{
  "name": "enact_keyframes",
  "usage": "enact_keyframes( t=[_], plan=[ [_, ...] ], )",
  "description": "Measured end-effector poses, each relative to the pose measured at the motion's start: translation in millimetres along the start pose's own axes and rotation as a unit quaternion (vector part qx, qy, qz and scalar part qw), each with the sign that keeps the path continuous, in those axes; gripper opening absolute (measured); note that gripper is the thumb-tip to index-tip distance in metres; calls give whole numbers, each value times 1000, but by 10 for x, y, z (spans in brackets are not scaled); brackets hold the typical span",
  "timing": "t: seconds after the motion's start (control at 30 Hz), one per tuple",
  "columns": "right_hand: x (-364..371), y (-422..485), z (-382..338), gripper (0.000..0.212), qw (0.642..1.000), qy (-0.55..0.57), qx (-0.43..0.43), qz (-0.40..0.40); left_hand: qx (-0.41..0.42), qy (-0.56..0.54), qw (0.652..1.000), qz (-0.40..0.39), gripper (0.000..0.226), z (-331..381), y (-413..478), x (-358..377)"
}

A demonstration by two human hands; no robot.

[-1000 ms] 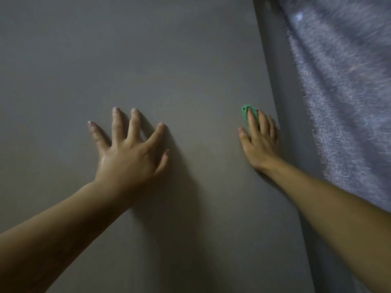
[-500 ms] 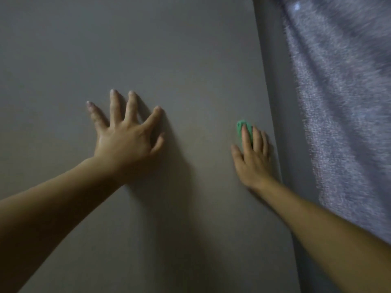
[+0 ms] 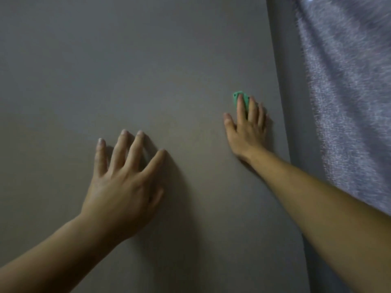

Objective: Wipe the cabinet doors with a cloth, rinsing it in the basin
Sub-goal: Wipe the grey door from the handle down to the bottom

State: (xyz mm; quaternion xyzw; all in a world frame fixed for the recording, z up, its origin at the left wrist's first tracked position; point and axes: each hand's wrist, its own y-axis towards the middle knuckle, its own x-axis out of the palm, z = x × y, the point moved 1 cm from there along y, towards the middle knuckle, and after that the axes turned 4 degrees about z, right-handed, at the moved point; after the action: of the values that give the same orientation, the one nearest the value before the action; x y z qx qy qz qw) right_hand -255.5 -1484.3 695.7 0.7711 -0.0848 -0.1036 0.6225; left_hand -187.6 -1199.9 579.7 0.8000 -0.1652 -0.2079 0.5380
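A plain, matte grey cabinet door (image 3: 148,60) fills nearly the whole view and lies flat under both palms. Its long edge runs just beyond the little-finger side of the right hand (image 3: 247,130). Past that edge, further out from the same hand, hangs a pale lilac-grey speckled fabric in soft folds (image 3: 349,102); it may be a curtain, though I cannot tell. The left hand (image 3: 124,182) is low and toward the middle of the panel, well apart from the right. Its fingers are spread and fairly straight and it holds nothing, so it looks to be bracing the door. The right hand has its fingers straight and close together, and they press a small folded green cloth (image 3: 240,98) flat against the door. Only a corner of the cloth shows, beyond the fingertips, and the rest is hidden beneath the hand. I judge the wiping to be mid-stroke along the strip nearest the door's edge. No damp streaks or marks show in this dim light, so how much of the panel is done cannot be read. The broad area above and around the left hand, any other doors and the rinse all appear to remain — no basin is in view.
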Motion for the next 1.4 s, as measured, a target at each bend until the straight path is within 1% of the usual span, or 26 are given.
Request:
enact_keyframes(
  t=[0.03,0.07,0.17,0.23,0.27,0.33,0.37,0.4,0.43,0.5,0.6,0.67,0.73,0.8,0.83,0.87,0.93,1.03,1.1,1.13,1.17,1.23,1.27,1.3,1.33,1.4],
  plan=[
    [8,-121,-73,85,999,-9,-30,6,3,1,1000,2,71,-9,3,8],
    [23,-361,-149,83,995,-21,-97,6,6,4,1000,5,70,-21,8,14],
    [39,-1204,-150,76,949,-25,-314,-29,9,11,1000,14,71,-40,26,20],
    [22,-1124,-87,73,924,-35,-379,-38,9,9,1000,17,72,-39,29,31],
    [17,-927,-132,73,929,-49,-366,-25,8,9,1000,16,72,-52,21,30],
    [-3,-405,-290,77,971,-51,-230,-23,10,12,1000,9,72,-51,28,39],
    [-8,-219,-388,78,987,-37,-155,-31,11,13,1000,7,72,-56,25,34],
    [6,-153,-485,79,993,-23,-108,-33,14,13,1000,6,71,-70,23,25],
    [22,-215,-579,79,994,-16,-105,-29,17,13,1000,4,71,-89,21,14],
    [43,-671,-683,78,981,-16,-190,-23,24,2,1000,-3,71,-126,12,-13],
    [29,-1528,-659,75,940,-11,-340,-36,26,-32,999,-12,76,-208,-37,-71],
    [27,-1492,-640,74,926,-17,-374,-54,40,-45,998,6,78,-336,-83,-130],
    [36,-1075,-751,71,943,-35,-329,-34,36,-38,998,44,74,-560,-141,-208],
    [12,-536,-994,77,979,-13,-199,-31,-5,-16,997,70,71,-882,-228,-278],
    [15,-361,-1112,79,989,-3,-145,-37,-30,-2,997,67,73,-1046,-283,-307],
    [34,-306,-1241,81,992,0,-123,-39,-53,13,997,55,75,-1216,-338,-336],
    [56,-528,-1470,82,986,2,-166,-31,-81,39,996,10,79,-1502,-460,-386],
    [73,-1319,-1524,76,939,3,-344,-29,-77,47,995,-30,79,-1693,-590,-399],
    [63,-1397,-1465,72,910,-18,-411,-45,-77,41,996,-31,78,-1705,-600,-392],
    [79,-1231,-1458,71,912,-31,-408,-29,-82,35,996,-27,77,-1701,-590,-401],
    [79,-994,-1451,73,931,-39,-363,-25,-86,30,996,-23,77,-1675,-567,-401],
    [47,-513,-1504,82,977,-24,-211,-31,-96,25,995,-20,76,-1659,-558,-427],
    [36,-441,-1574,85,987,-9,-154,-42,-98,20,995,-22,76,-1664,-561,-436],
    [40,-514,-1674,87,989,-4,-142,-41,-98,16,995,-23,76,-1669,-564,-442],
    [49,-726,-1783,86,983,-7,-178,-36,-99,10,995,-27,75,-1674,-565,-449],
    [76,-1413,-1936,79,948,-8,-317,-35,-99,0,995,-33,76,-1687,-571,-480]
  ],
)
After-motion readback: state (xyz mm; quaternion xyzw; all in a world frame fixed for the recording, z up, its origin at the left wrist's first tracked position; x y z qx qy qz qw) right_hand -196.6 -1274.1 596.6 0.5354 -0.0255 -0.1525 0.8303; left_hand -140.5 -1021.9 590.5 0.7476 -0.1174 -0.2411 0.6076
